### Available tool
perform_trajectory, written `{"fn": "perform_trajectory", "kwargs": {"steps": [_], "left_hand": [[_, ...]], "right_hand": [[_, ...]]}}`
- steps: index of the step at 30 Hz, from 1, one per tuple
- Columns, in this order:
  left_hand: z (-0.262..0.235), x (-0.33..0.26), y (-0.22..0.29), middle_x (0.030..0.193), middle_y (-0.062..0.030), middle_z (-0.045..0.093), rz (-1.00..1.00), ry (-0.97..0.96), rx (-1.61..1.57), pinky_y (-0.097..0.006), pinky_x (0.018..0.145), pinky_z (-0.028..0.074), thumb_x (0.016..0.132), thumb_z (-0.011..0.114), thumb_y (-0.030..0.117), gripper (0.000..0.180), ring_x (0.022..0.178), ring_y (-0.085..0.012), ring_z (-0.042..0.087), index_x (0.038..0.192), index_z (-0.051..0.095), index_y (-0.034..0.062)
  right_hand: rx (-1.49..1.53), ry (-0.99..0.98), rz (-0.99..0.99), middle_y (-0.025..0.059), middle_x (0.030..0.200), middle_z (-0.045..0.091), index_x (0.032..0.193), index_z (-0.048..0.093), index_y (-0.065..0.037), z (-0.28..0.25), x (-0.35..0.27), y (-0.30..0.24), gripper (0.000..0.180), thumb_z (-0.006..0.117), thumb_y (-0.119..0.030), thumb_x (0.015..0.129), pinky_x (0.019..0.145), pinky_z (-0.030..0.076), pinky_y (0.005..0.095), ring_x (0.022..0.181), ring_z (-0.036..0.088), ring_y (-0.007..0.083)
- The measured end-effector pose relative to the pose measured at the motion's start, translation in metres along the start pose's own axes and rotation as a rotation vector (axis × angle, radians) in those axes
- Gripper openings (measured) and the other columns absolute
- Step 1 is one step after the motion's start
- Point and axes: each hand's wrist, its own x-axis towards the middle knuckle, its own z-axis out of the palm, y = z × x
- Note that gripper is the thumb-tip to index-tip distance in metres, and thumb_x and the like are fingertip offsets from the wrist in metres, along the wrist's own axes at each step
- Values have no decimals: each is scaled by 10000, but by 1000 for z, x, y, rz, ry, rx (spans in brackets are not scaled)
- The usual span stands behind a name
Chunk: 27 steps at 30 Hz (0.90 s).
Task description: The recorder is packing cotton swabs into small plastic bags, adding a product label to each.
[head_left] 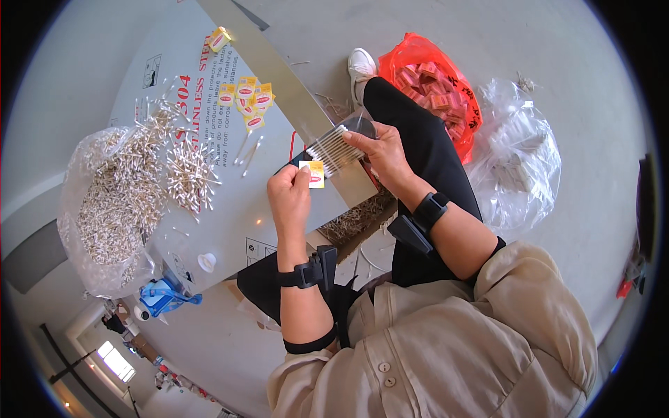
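Note:
A clear plastic sleeve with a row of cotton swabs in it lies tilted between my hands, over the table's right edge. My right hand is closed on its far end, the thumb pressed on top. My left hand pinches a small yellow-and-white label card at the near end of the sleeve. Whether the card touches the sleeve I cannot tell. Farther left, several similar yellow cards lie on the table, with a few loose swabs below them.
A large clear bag of swabs spills onto the table at left. On the floor at right are a red bag of pink packs and a clear bag. Below the table edge, a box holds many swabs.

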Motion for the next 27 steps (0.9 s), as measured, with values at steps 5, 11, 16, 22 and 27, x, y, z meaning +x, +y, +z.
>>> {"fn": "perform_trajectory", "kwargs": {"steps": [5, 11, 16, 22, 27], "left_hand": [[9, 1, 12, 527, -149, 488, 78, 82, 220, -383, 510, 398, 848, 620, 146, 268, 471, -233, 461, 670, 539, -36], [17, 0, 24, 562, -185, 537, 162, 94, 367, -410, 520, 410, 844, 601, 166, 260, 494, -330, 508, 665, 556, -17], [14, 5, 30, 611, -205, 564, 115, -83, 435, -419, 549, 431, 846, 627, 182, 268, 541, -356, 550, 687, 562, -23], [22, 2, 45, 614, -172, 608, 115, 29, 372, -385, 586, 476, 805, 649, 56, 128, 562, -311, 601, 722, 594, -25], [19, 7, 28, 612, -146, 625, 111, 62, 243, -359, 583, 482, 770, 620, -14, 24, 550, -255, 611, 747, 622, -20]], "right_hand": [[44, -8, -6, 11, 781, 690, 892, 712, 7, -3, 2, 4, 111, 735, -94, 852, 581, 481, 232, 654, 587, 52], [54, -6, -36, 19, 770, 689, 874, 705, 10, -5, 7, 11, 108, 731, -93, 853, 565, 483, 229, 637, 594, 57], [68, -12, -38, 17, 757, 685, 869, 704, 10, -2, 6, 10, 114, 734, -99, 851, 554, 481, 233, 631, 593, 55], [37, 2, -56, 6, 750, 676, 871, 707, 4, -9, 10, 18, 124, 745, -110, 844, 555, 472, 235, 627, 566, 44], [41, -3, -54, 1, 749, 672, 874, 708, 3, -5, 9, 17, 124, 747, -110, 842, 566, 471, 235, 638, 561, 40]]}}
